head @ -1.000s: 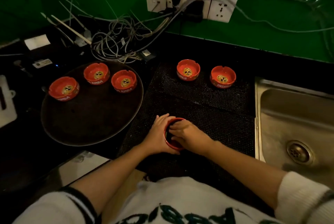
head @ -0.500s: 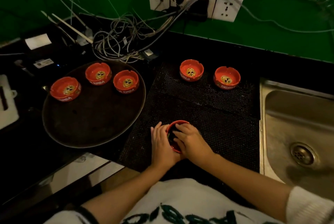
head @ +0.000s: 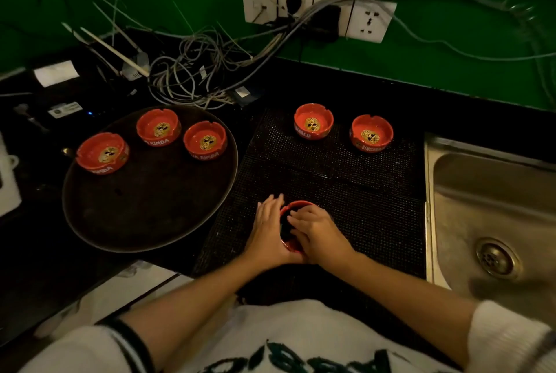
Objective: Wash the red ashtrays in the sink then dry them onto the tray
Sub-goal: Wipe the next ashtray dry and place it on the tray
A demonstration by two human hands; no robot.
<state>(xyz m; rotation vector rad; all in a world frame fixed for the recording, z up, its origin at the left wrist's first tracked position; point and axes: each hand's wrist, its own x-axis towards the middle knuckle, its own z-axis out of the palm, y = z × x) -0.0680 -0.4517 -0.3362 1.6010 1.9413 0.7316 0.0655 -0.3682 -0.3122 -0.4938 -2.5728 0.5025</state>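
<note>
A red ashtray (head: 291, 244) stands on the black dotted mat (head: 346, 189) near the counter's front. My left hand (head: 266, 231) cups its left side, fingers curved along the wall. My right hand (head: 319, 234) has its fingers curled down into the bowl, on something dark like a cloth; the bowl's inside is hidden. Three red ashtrays (head: 102, 153) (head: 158, 127) (head: 205, 140) sit along the far rim of the round dark tray (head: 144, 216) at left. Two more red ashtrays (head: 313, 121) (head: 371, 132) stand at the mat's far edge. The steel sink (head: 493, 207) is at right.
A tangle of cables (head: 195, 80) lies behind the tray, running up to a wall socket strip (head: 319, 10) on the green wall. Dark devices with white labels (head: 64, 109) crowd the far left. The sink's drain (head: 496, 258) is near the front right.
My left hand's fingers have slid further up along the ashtray's side. My right hand has stayed in the bowl, shifting slightly. The ashtray has stayed on the mat.
</note>
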